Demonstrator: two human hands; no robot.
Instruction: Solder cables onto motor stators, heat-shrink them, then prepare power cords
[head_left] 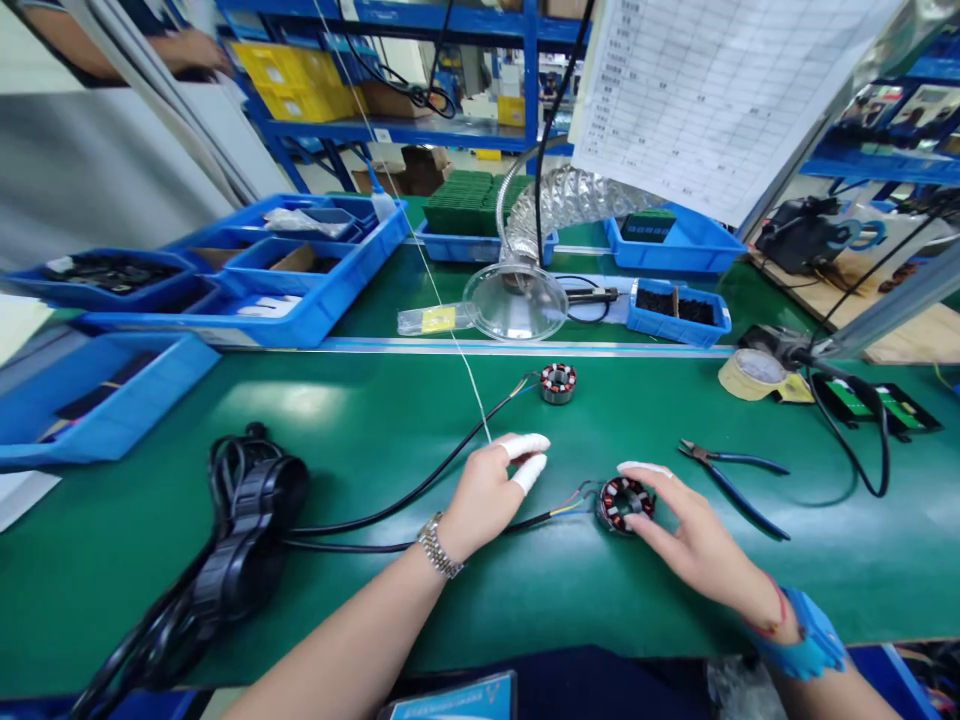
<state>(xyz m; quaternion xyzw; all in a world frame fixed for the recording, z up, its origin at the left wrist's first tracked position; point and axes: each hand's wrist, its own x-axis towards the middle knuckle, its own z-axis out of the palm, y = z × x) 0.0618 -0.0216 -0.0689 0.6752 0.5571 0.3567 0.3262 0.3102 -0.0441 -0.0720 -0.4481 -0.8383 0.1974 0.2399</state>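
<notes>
- Right hand (pixel 694 540): finger and thumb pinch a wound coil ring (pixel 610 508) on the green desk (pixel 360 620), in front of the clear funnel (pixel 517 308); other fingers mostly hidden.
- Left hand (pixel 486 492), also in front of the funnel: finger and thumb nearly meet; cannot tell whether it grips the thin strand (pixel 468 370).
- Blue tray (pixel 456 248) behind the funnel: stacked green boards (pixel 466 205).
- Blue bin (pixel 675 327) right of the funnel: small black pieces (pixel 696 309).
- Sheet (pixel 667 110) above right of the funnel: print unreadable, top cut off.
</notes>
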